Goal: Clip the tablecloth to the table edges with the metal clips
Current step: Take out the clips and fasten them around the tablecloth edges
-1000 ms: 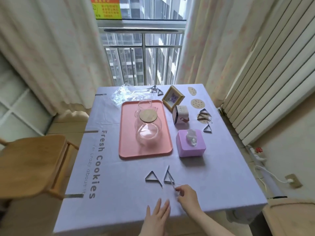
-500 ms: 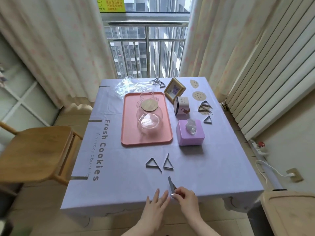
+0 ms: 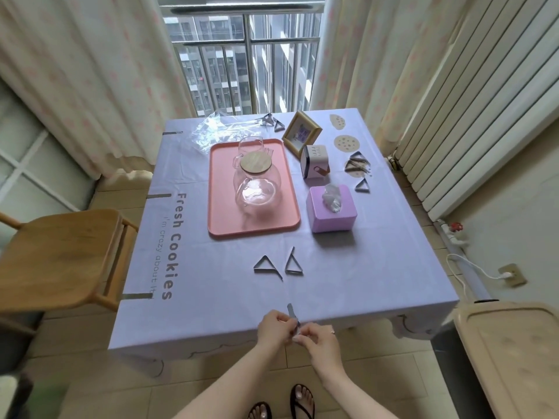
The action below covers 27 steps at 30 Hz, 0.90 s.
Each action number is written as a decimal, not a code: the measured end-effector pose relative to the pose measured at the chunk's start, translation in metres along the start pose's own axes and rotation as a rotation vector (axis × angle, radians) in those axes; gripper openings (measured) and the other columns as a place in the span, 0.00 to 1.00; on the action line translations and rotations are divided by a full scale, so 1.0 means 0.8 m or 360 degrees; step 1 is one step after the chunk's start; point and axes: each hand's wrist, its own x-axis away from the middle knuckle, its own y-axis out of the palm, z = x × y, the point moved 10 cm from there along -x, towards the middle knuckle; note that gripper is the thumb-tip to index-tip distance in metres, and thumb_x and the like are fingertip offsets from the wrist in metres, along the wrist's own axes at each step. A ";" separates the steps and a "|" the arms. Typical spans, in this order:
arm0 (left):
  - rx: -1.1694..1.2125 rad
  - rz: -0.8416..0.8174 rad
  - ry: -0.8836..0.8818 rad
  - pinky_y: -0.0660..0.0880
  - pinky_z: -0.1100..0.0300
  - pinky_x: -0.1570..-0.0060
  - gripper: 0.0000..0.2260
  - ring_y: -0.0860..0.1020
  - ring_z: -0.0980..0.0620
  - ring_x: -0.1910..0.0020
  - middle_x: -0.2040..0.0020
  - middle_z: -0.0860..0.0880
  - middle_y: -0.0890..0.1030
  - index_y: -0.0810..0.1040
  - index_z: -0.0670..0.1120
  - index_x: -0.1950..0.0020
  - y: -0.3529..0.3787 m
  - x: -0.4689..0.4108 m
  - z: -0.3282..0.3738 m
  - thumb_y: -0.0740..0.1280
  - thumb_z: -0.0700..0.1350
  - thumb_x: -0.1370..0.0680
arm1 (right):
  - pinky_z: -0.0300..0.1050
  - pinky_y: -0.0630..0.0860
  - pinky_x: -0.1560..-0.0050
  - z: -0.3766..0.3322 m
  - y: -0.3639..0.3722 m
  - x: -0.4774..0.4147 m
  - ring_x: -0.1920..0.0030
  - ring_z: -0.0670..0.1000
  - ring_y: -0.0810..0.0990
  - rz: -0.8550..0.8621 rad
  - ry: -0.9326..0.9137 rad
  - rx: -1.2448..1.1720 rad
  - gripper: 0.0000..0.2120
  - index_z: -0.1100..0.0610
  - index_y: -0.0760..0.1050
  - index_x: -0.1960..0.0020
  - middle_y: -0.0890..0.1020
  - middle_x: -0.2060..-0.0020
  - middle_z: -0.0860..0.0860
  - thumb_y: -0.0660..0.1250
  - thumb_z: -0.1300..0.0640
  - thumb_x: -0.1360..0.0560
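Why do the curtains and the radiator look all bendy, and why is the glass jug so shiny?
Head view: the wide-angle lens bows the radiator and curtains near the edges; daylight from the window glints on the glass jug; the left hand and right hand, pinching the metal clip, look slightly soft.

1. A lilac fabric tablecloth [image 3: 378, 267] printed "Fresh Cookies" covers the table and drapes over every edge.
2. Three fitted metal clips [image 3: 158, 196] grip its left edge.
3. Two loose triangular metal clips [image 3: 267, 265] lie side by side near the near edge.
4. A held metal clip [image 3: 291, 311] sits at the near edge, pinched between the left hand [image 3: 273, 328] and the right hand [image 3: 317, 340].
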 end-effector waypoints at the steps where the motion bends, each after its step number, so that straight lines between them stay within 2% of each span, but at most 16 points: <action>1: -0.0050 -0.0002 -0.0036 0.76 0.53 0.56 0.09 0.79 0.44 0.63 0.62 0.45 0.80 0.74 0.46 0.59 0.000 0.000 -0.002 0.71 0.47 0.33 | 0.39 0.69 0.56 0.003 0.002 0.003 0.53 0.50 0.75 -0.0007 0.0030 -0.0029 0.09 0.48 0.79 0.65 0.79 0.63 0.49 0.72 0.60 0.30; 3: -0.0072 0.0012 -0.0096 0.77 0.55 0.52 0.11 0.81 0.42 0.52 0.55 0.42 0.83 0.73 0.47 0.60 -0.003 -0.004 -0.009 0.72 0.47 0.37 | 0.38 0.70 0.55 0.008 0.010 0.005 0.54 0.48 0.78 -0.0064 0.0054 -0.0108 0.11 0.47 0.81 0.66 0.82 0.63 0.49 0.71 0.61 0.30; 4: -0.0031 0.0015 -0.0115 0.76 0.55 0.54 0.10 0.81 0.42 0.52 0.54 0.41 0.83 0.73 0.47 0.60 -0.004 -0.006 -0.012 0.73 0.45 0.35 | 0.37 0.71 0.54 0.010 0.014 0.006 0.57 0.46 0.79 -0.0106 0.0065 -0.0176 0.12 0.47 0.82 0.65 0.84 0.64 0.48 0.71 0.63 0.30; 6: 0.0098 0.0005 -0.0146 0.74 0.60 0.64 0.09 0.79 0.46 0.64 0.59 0.42 0.81 0.73 0.44 0.59 -0.005 -0.004 -0.016 0.73 0.40 0.31 | 0.38 0.73 0.54 0.017 0.017 0.008 0.61 0.42 0.79 -0.0127 0.0101 -0.0239 0.15 0.46 0.82 0.65 0.84 0.65 0.47 0.71 0.66 0.30; 8: 0.0238 -0.0050 -0.0192 0.68 0.67 0.75 0.08 0.73 0.55 0.76 0.66 0.44 0.78 0.73 0.43 0.61 0.001 -0.002 -0.019 0.72 0.37 0.28 | 0.39 0.74 0.56 0.020 0.016 0.010 0.64 0.43 0.78 -0.0102 0.0129 -0.0241 0.12 0.50 0.81 0.65 0.84 0.67 0.47 0.71 0.67 0.31; 10: 0.0328 -0.0093 -0.0236 0.65 0.68 0.79 0.08 0.71 0.60 0.82 0.69 0.46 0.77 0.73 0.42 0.63 0.009 0.001 -0.022 0.71 0.37 0.27 | 0.37 0.72 0.60 0.020 0.011 0.010 0.66 0.42 0.76 -0.0056 0.0125 -0.0225 0.08 0.53 0.82 0.64 0.83 0.68 0.47 0.72 0.65 0.31; 13: 0.0397 -0.0128 -0.0250 0.63 0.67 0.77 0.08 0.73 0.59 0.79 0.73 0.50 0.78 0.74 0.43 0.64 0.021 0.005 -0.024 0.71 0.37 0.27 | 0.33 0.72 0.62 0.022 0.001 0.009 0.67 0.40 0.76 0.0032 0.0109 -0.0173 0.08 0.53 0.81 0.65 0.83 0.68 0.44 0.73 0.65 0.32; 16: 0.0366 -0.0136 -0.0220 0.64 0.67 0.76 0.08 0.74 0.57 0.73 0.71 0.49 0.78 0.75 0.44 0.64 0.027 0.011 -0.024 0.71 0.37 0.28 | 0.30 0.72 0.62 0.033 -0.001 0.007 0.66 0.38 0.78 0.0030 0.0172 -0.0187 0.13 0.53 0.79 0.67 0.83 0.70 0.42 0.70 0.71 0.33; 19: 0.0351 -0.0079 -0.0188 0.65 0.70 0.78 0.05 0.74 0.60 0.75 0.70 0.48 0.77 0.76 0.41 0.62 0.025 0.012 -0.027 0.71 0.34 0.28 | 0.37 0.74 0.63 0.048 -0.001 0.003 0.66 0.46 0.80 0.0012 0.0320 -0.0369 0.12 0.59 0.78 0.64 0.82 0.71 0.49 0.64 0.74 0.33; 21: 0.0339 -0.0072 -0.0172 0.65 0.70 0.78 0.04 0.74 0.57 0.70 0.68 0.47 0.77 0.77 0.40 0.60 0.025 0.011 -0.029 0.71 0.34 0.28 | 0.40 0.75 0.64 0.052 -0.001 -0.001 0.66 0.50 0.81 0.0019 0.0408 -0.0504 0.08 0.61 0.77 0.59 0.82 0.68 0.53 0.65 0.72 0.30; 23: 0.0352 -0.0080 -0.0161 0.64 0.73 0.80 0.07 0.74 0.55 0.68 0.68 0.46 0.77 0.75 0.41 0.63 0.024 0.010 -0.027 0.70 0.33 0.28 | 0.40 0.75 0.65 0.051 0.004 -0.006 0.65 0.50 0.81 0.0012 0.0442 -0.0518 0.04 0.60 0.77 0.56 0.83 0.64 0.55 0.67 0.67 0.28; 27: 0.0297 -0.0098 -0.0125 0.64 0.74 0.80 0.07 0.74 0.55 0.68 0.67 0.46 0.78 0.75 0.43 0.63 0.026 0.006 -0.024 0.69 0.35 0.27 | 0.39 0.74 0.63 0.056 0.023 -0.019 0.62 0.49 0.80 -0.0077 0.0490 -0.0343 0.07 0.54 0.81 0.58 0.83 0.63 0.51 0.66 0.63 0.27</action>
